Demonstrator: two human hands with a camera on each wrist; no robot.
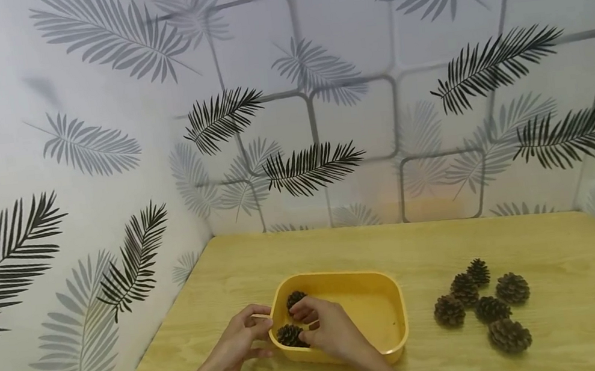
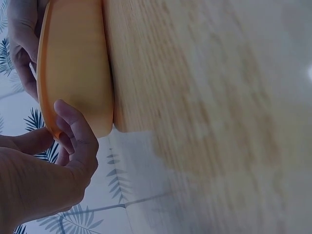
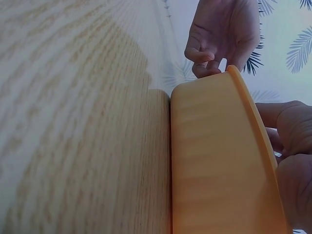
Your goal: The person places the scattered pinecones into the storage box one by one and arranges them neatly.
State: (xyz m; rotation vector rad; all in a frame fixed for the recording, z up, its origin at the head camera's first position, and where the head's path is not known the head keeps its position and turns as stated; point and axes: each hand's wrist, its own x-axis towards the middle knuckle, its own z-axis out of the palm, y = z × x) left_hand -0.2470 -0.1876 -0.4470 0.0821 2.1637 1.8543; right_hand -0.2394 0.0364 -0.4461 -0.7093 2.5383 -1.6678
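Observation:
A yellow plastic container stands on the table with two brown pine cones inside its left end. One pine cone lies by the far wall, the other by the near left corner. My left hand pinches the container's left rim between thumb and fingers; the left wrist view shows this hand at the corner. My right hand reaches over the near rim into the container, fingers loosely bent beside the two cones. Its thumb overlaps the nearer cone, and no cone shows between thumb and fingers.
Several pine cones lie in a loose group on the table right of the container, among them one pine cone nearest the front. The wooden table meets walls covered with a leaf pattern at the back and left.

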